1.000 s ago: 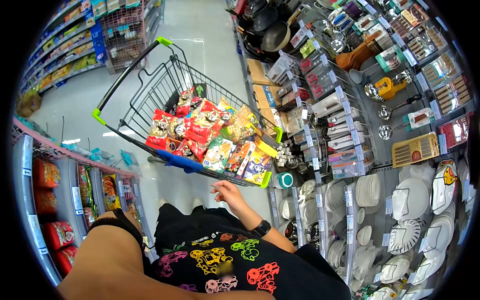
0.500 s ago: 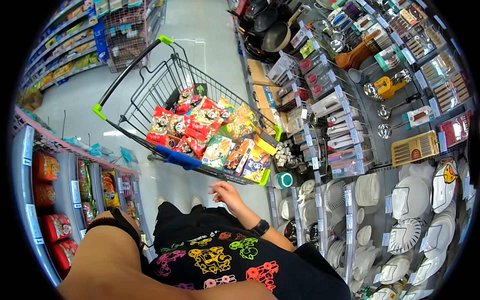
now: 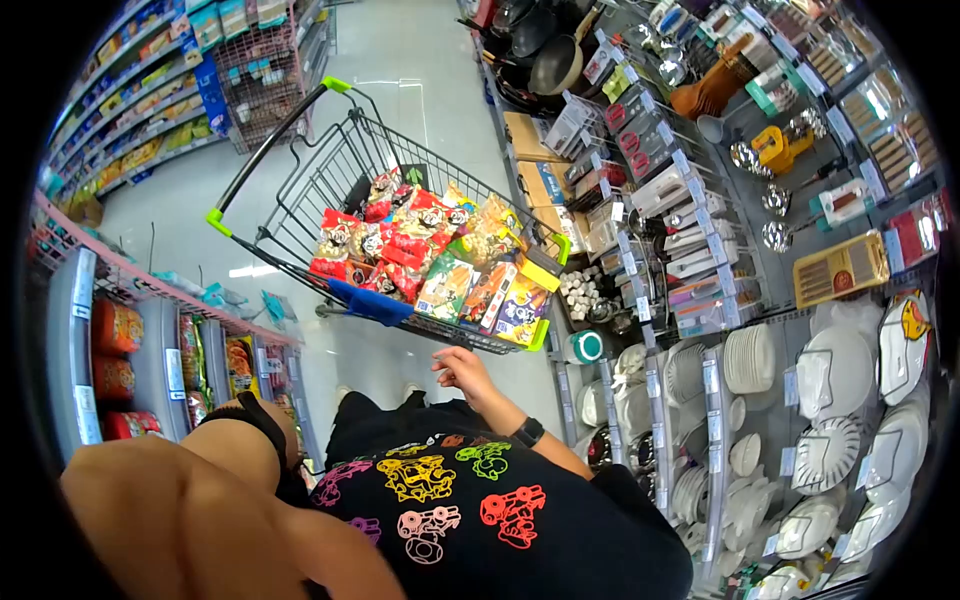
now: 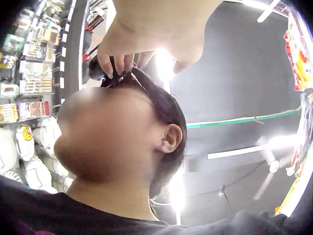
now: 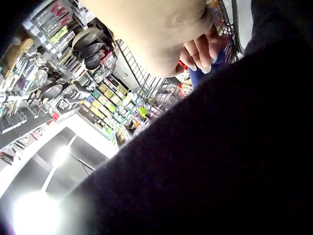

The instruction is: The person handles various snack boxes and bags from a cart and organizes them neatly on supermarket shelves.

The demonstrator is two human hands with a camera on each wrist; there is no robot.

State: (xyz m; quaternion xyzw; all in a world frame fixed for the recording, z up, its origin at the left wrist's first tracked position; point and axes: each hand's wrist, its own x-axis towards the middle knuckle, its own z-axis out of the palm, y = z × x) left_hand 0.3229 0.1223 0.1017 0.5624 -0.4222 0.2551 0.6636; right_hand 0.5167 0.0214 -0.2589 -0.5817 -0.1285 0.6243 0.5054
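In the head view, the right hand [image 3: 466,375] hangs beside the person's black shirt [image 3: 440,490], fingers loosely bent and holding nothing. It is apart from the shopping cart [image 3: 300,262], which holds red snack bags [image 3: 408,250] and several boxes [image 3: 487,295]. The right wrist view shows its fingers [image 5: 201,49] near the cart's blue part [image 5: 215,66]. In the left wrist view, the left hand [image 4: 156,36] is raised to the head, its bent fingers on black headgear [image 4: 117,76]; how firmly they grip is unclear. The head view shows that arm but not the hand.
Kitchen tools [image 3: 710,90], pans [image 3: 556,65] and white plates [image 3: 835,370] fill the right-hand shelving. At the left, shelves hold packaged food [image 3: 118,328]. Pale tiled floor [image 3: 390,60] runs between them, and a pink wire rack [image 3: 262,90] stands behind the cart.
The cart and shelves have shifted slightly right in the head view. The raised left arm has moved across the lower left, while the right hand still hangs loosely.
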